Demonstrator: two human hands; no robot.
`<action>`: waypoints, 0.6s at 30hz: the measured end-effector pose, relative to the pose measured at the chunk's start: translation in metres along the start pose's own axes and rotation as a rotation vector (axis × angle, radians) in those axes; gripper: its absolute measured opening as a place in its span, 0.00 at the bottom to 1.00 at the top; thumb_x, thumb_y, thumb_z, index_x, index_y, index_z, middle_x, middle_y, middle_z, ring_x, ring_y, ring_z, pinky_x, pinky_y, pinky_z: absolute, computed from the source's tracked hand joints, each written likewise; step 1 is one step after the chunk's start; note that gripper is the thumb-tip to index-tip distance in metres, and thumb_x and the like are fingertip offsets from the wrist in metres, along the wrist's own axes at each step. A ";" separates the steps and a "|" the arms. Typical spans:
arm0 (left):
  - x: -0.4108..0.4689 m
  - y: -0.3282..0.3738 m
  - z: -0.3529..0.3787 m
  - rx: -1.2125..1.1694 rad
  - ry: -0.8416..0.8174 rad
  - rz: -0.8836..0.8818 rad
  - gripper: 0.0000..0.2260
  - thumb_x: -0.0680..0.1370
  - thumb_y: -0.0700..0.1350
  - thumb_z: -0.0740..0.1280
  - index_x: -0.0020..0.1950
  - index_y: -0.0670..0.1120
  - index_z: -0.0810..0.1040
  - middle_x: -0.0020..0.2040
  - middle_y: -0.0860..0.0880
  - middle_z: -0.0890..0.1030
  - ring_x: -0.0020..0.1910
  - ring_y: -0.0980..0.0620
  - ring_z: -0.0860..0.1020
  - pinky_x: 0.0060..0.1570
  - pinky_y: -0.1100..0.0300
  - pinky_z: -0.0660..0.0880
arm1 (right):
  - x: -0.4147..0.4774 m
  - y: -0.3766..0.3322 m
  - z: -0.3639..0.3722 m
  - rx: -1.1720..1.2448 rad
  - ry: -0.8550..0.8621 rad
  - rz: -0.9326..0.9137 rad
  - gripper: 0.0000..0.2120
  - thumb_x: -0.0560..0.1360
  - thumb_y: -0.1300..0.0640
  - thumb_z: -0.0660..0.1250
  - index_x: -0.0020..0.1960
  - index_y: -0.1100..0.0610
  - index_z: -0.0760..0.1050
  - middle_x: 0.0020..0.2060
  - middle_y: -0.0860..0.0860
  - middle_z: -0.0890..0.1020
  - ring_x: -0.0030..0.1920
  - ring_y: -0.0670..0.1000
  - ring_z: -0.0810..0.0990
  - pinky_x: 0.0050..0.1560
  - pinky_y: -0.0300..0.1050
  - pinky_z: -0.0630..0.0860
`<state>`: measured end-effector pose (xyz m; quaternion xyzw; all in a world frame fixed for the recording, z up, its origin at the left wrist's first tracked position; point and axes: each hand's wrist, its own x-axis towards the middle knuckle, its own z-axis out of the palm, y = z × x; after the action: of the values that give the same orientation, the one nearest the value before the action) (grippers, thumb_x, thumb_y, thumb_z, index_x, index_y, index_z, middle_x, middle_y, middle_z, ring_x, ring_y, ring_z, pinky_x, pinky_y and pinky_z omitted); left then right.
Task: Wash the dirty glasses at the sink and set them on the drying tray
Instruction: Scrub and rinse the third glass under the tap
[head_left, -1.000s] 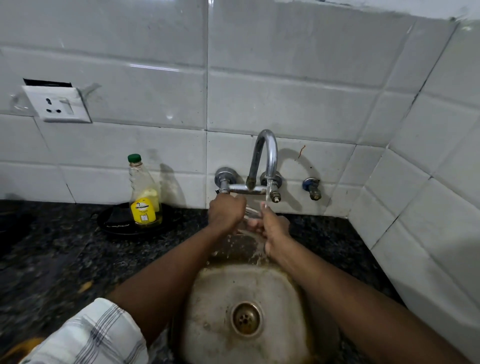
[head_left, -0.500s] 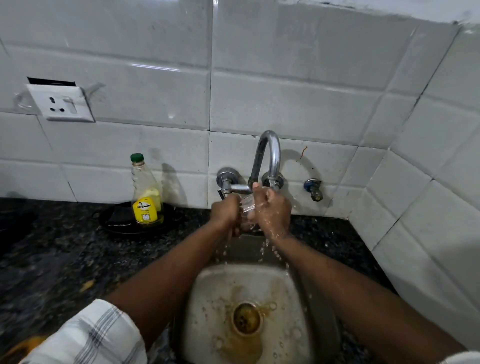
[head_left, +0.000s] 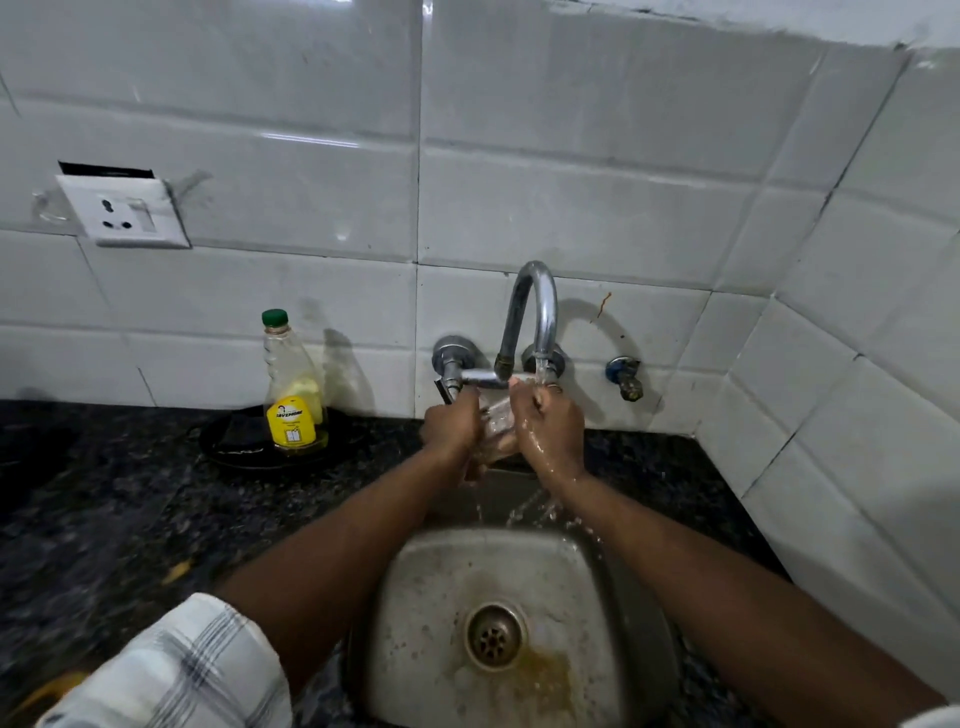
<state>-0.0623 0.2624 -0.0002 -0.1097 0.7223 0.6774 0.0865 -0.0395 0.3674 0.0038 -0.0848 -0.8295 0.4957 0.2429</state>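
A clear glass (head_left: 496, 423) is held under the tap (head_left: 535, 306), above the twelve o'clock edge of the steel sink (head_left: 410, 597), and is gripped from both sides. The left hand (head_left: 451, 426) is closed on it from nine o'clock, fingers curled and pressed together; the right hand (head_left: 553, 426) is wrapped on it from three o'clock, fingers curled likewise, though the fingertips of both are hidden behind the glass and knuckles. Water is seen falling from the spout onto the top of the right hand and running off both wrists into the basin, where the drain (head_left: 493, 635) is set at the centre with a brown stain at its five o'clock. At ten o'clock from the sink, a bottle (head_left: 293, 389) with a green cap and yellow label is stood upright on a black dish (head_left: 228, 447) on the dark speckled counter (head_left: 104, 519). A wall socket (head_left: 124, 213) is mounted on the white tiles further up at ten o'clock, and a small valve (head_left: 626, 376) is fixed at three o'clock of the tap. A checked sleeve (head_left: 176, 670) is seen at seven o'clock.
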 end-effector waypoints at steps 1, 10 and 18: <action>-0.003 -0.008 0.002 0.068 0.151 0.275 0.16 0.82 0.53 0.62 0.45 0.42 0.81 0.39 0.44 0.83 0.38 0.46 0.81 0.34 0.60 0.73 | 0.002 -0.002 -0.001 0.049 0.009 0.080 0.18 0.81 0.51 0.63 0.39 0.61 0.78 0.34 0.58 0.83 0.35 0.58 0.83 0.40 0.59 0.82; -0.010 0.001 0.009 -0.026 0.118 0.116 0.13 0.82 0.48 0.61 0.46 0.41 0.78 0.37 0.46 0.80 0.31 0.52 0.76 0.29 0.61 0.70 | 0.001 0.001 -0.011 0.179 -0.012 0.107 0.17 0.81 0.51 0.63 0.37 0.60 0.77 0.28 0.53 0.81 0.29 0.53 0.82 0.33 0.49 0.80; 0.000 -0.008 0.006 -0.094 -0.123 -0.194 0.15 0.82 0.50 0.56 0.51 0.40 0.76 0.39 0.41 0.80 0.32 0.46 0.77 0.28 0.58 0.74 | 0.003 0.007 -0.019 -0.094 -0.188 -0.201 0.18 0.81 0.47 0.62 0.40 0.58 0.79 0.31 0.53 0.83 0.31 0.51 0.84 0.36 0.52 0.82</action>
<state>-0.0599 0.2679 -0.0078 -0.1413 0.6691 0.7043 0.1906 -0.0339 0.3863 0.0064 0.0345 -0.8752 0.4353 0.2083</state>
